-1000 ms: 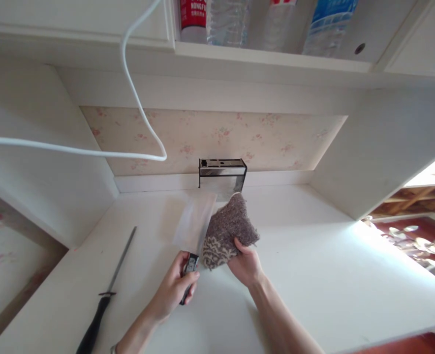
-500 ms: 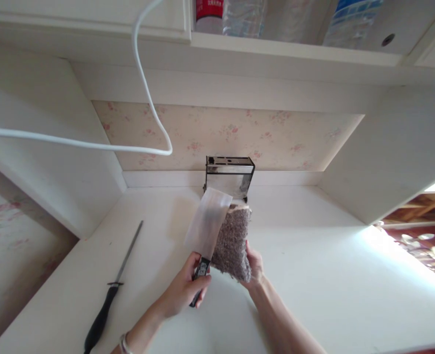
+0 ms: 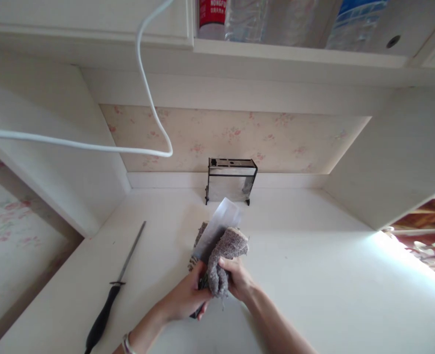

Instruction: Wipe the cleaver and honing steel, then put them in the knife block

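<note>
My left hand (image 3: 188, 297) is closed round the black handle of a cleaver (image 3: 217, 227), whose broad blade points up and away over the counter. A shaggy grey-brown cloth (image 3: 229, 244) is folded over the blade, showing on both sides of it. My right hand (image 3: 238, 278) grips the cloth from the right, its thumb on top and its other fingers mostly hidden. Part of the cleaver's handle and lower blade are covered by the cloth and my left hand.
A black-handled sharpening steel (image 3: 119, 282) lies on the white counter (image 3: 313, 275) at left. Against the back stands a metal knife block (image 3: 230, 182). A white cable (image 3: 147, 93) hangs in front. Water bottles (image 3: 245, 19) stand in the cupboard above.
The cloth has gone from beside the cleaver to folded round its blade. My right hand has moved left, up against the blade, and the cleaver sits slightly lower.
</note>
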A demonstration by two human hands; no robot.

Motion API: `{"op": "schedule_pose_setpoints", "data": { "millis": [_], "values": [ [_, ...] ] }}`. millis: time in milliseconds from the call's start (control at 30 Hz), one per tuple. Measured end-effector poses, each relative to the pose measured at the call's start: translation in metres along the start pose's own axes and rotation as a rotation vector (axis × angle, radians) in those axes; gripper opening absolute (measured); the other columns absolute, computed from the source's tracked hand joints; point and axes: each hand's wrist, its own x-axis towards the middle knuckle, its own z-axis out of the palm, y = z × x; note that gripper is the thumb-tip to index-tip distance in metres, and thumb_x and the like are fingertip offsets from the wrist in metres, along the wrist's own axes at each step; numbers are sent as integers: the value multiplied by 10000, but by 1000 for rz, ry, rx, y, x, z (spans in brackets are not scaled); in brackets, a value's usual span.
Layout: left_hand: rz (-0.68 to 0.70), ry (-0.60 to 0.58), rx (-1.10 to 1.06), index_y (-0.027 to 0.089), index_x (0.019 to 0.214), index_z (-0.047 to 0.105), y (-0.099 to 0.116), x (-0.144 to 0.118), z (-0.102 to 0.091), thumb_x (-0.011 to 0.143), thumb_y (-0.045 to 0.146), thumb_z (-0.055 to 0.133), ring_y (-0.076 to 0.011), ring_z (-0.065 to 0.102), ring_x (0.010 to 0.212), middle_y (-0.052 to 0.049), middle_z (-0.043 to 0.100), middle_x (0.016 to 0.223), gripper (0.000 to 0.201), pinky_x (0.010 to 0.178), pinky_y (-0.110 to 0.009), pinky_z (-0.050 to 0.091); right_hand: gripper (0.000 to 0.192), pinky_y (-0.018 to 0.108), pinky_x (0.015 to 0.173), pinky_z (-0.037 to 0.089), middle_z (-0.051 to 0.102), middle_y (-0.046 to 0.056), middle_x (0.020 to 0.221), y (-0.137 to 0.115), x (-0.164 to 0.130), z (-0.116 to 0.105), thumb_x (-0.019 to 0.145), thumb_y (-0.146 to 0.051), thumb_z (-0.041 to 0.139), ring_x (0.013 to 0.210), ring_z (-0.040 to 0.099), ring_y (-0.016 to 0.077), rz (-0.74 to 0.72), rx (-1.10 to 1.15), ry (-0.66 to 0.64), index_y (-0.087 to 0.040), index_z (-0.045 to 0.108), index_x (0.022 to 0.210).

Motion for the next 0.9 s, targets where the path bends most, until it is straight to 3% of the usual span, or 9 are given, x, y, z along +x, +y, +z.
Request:
{"op": "schedule_pose_setpoints", "data": {
  "millis": [133, 267, 400, 533, 700, 900],
  "values": [
    [-61, -14, 40, 183, 1134, 349, 1, 0, 3, 792, 304, 610, -94, 469, 418, 87, 494, 535, 446, 400, -208, 403, 416, 366, 717, 540, 703, 108, 798, -1, 0, 1, 505, -262, 881, 714, 667, 250, 54, 5, 125, -100, 650, 810],
    [-96, 8, 87, 166, 1164, 365, 3, 0, 6, 801, 286, 588, -98, 467, 427, 86, 482, 510, 442, 408, -207, 407, 420, 392, 733, 543, 705, 111, 923, -4, 2, 3, 513, -203, 858, 762, 674, 262, 54, 25, 230, -119, 639, 862],
    [-69, 44, 112, 179, 1211, 371, 8, 2, 9, 802, 299, 587, -99, 476, 447, 73, 494, 556, 477, 394, -197, 405, 403, 392, 731, 546, 704, 113, 934, -7, 4, 1, 539, -207, 833, 803, 674, 277, 81, 60, 261, -118, 631, 876],
    [-73, 25, 150, 177, 1251, 384, 3, 6, 6, 822, 346, 568, -106, 453, 381, 79, 486, 473, 497, 364, -195, 387, 386, 370, 727, 549, 705, 114, 934, -9, 6, -1, 541, -223, 826, 821, 676, 278, 77, 91, 326, -115, 630, 855],
    [-102, -2, 171, 189, 1279, 388, -5, 6, -3, 842, 367, 536, -105, 461, 350, 72, 484, 456, 494, 332, -161, 344, 390, 352, 699, 554, 717, 95, 853, -14, 10, -3, 594, -239, 801, 763, 688, 261, 64, 140, 359, -111, 634, 922],
    [-64, -34, 185, 225, 1306, 369, -2, 1, -5, 845, 366, 535, -79, 432, 345, 77, 462, 523, 510, 330, -152, 326, 288, 325, 618, 560, 720, 82, 779, -23, 15, -16, 680, -280, 757, 652, 685, 226, 30, 201, 386, -111, 646, 885]
  ]
}}
